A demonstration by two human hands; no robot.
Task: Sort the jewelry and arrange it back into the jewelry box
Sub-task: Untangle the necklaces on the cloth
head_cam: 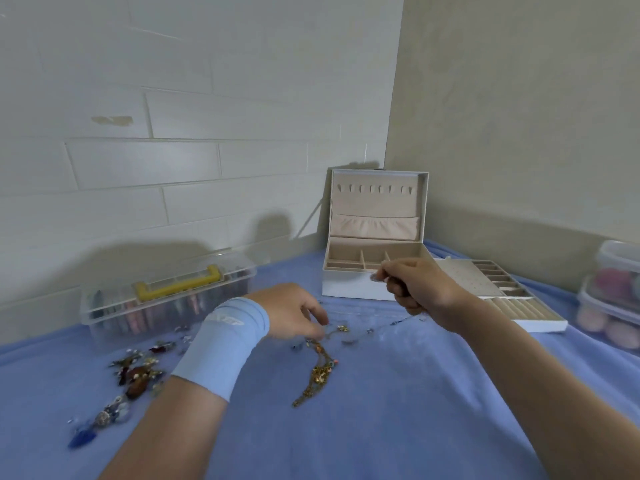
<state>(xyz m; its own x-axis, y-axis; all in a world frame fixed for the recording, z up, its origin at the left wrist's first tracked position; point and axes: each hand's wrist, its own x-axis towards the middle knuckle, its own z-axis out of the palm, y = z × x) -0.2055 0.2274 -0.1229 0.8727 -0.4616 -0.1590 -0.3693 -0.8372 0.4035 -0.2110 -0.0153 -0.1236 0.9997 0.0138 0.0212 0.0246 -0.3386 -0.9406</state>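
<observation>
A white jewelry box [349, 289] stands open at the back of the blue cloth, its lid upright and its beige compartments bare. Its removable tray [512, 299] lies to its right. My right hand [419, 285] is raised in front of the box, pinching one end of a thin silver beaded chain [381, 329] that trails down to the cloth. My left hand [294, 315], with a blue wristband, rests fingers down on the other end of the chain, next to a gold necklace [318, 372]. A heap of earrings and pendants [135, 372] lies at the left.
A clear plastic case with a yellow handle [166, 296] sits at the back left against the tiled wall. Stacked clear containers with pink contents [613, 292] stand at the right edge. A blue tassel piece [83, 438] lies near the front left.
</observation>
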